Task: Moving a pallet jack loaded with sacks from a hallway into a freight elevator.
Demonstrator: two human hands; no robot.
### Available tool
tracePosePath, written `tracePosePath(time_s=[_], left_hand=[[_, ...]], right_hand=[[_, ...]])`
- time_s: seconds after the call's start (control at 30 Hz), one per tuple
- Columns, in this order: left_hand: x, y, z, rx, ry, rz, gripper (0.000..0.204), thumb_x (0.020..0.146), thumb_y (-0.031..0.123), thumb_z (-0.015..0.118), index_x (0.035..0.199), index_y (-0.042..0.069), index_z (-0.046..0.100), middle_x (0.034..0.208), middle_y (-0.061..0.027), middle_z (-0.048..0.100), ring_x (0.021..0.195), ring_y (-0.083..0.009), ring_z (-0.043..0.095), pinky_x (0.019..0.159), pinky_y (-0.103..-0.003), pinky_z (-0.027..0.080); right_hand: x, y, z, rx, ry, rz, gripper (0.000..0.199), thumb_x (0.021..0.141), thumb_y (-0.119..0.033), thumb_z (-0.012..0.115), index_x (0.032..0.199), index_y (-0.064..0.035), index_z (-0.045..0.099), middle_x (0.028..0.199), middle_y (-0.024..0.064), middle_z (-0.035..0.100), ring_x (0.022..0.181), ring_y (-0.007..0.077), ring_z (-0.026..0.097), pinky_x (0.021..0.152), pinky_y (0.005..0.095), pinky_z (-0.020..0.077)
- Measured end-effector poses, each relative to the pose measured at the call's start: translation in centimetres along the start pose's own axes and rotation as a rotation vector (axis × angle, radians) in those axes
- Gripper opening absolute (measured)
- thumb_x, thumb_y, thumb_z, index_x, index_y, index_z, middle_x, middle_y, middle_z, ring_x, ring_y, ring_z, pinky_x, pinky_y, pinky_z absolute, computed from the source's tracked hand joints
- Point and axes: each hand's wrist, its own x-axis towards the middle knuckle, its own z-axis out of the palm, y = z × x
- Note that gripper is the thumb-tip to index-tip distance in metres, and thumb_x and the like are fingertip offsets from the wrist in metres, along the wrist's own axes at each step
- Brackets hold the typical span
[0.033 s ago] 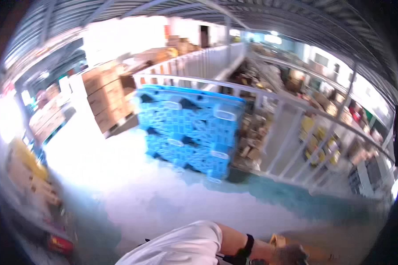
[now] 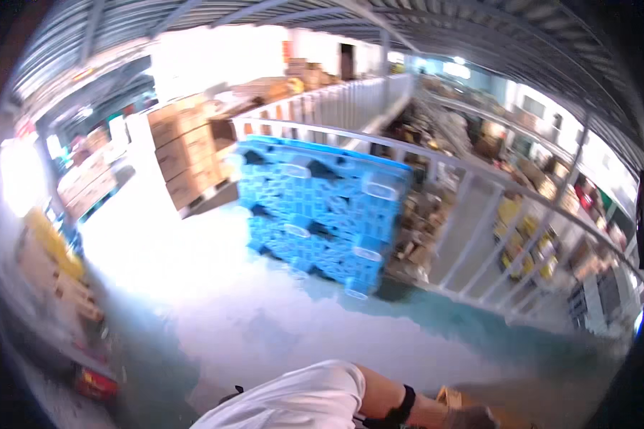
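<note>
A bare forearm with a white sleeve and a black wristband reaches from the lower edge toward the right. By its direction it is my left arm. At its end my left hand, which looks dark and perhaps gloved, is cut by the lower edge and blurred, so its fingers cannot be made out. Beside it shows a tan-orange thing, partly covered by the hand; its kind and whether I touch it are unclear. My right hand is outside the picture. Ahead, blue plastic pallets stand on edge against a railing.
A white railing runs along the floor's edge, above a lower level full of goods. Cardboard boxes are stacked on a pallet at left. Nearer on the left are a yellow-topped load and a red object on the floor.
The whole scene has slid slightly to the right in the picture as the view turns. My left hand sits slightly lower at the edge, with less of it showing.
</note>
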Motion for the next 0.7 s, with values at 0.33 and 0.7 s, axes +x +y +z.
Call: tracePosePath(time_s=[0.33,0.7], left_hand=[[-7.3,-2.7,5.1,0.481,0.525,-0.136,0.040,0.083,0.031,0.061,0.119,0.015,0.051,0.108,-0.0048,0.057,0.101,-0.0168,0.053,0.077,-0.032,0.047],[-8.6,7.9,8.0,0.443,0.238,0.107,0.027,0.072,0.004,0.064,0.099,0.009,0.061,0.074,-0.0081,0.063,0.066,-0.0187,0.063,0.061,-0.030,0.050]], right_hand=[[-1.3,-7.7,9.9,-0.346,-0.228,-0.239,0.014,0.089,-0.019,0.053,0.089,-0.0068,0.060,0.089,0.0069,0.059,0.087,0.0147,0.056,0.072,0.0273,0.0462],[-47.7,-34.2,-3.4,-1.445,1.332,-0.192,0.014,0.089,-0.019,0.054,0.091,-0.0065,0.060,0.091,0.0068,0.059,0.089,0.0137,0.055,0.072,0.0272,0.0462]])
